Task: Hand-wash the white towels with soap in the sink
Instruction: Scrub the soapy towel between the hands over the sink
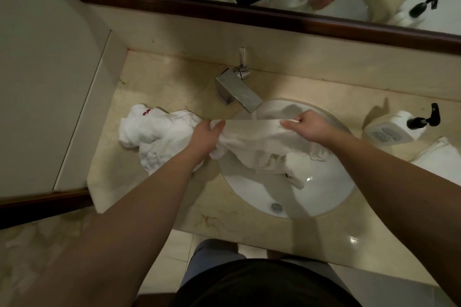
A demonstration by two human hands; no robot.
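Hands, left (pixel 208 136) and right (pixel 310 127), pinch one towel (pixel 254 142) over one sink (pixel 262 197).

We are seeing a towel (pixel 257 142) hanging into the sink (pixel 287 192), the faucet (pixel 237 91) at its far edge, a towel heap (pixel 152 132) lying left on the counter (pixel 174 77), the soap bottle (pixel 391 127) right.

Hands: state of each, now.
Left hand: grips the wet white cloth towel stretched over the sink.
Right hand: grips the same towel's other end.
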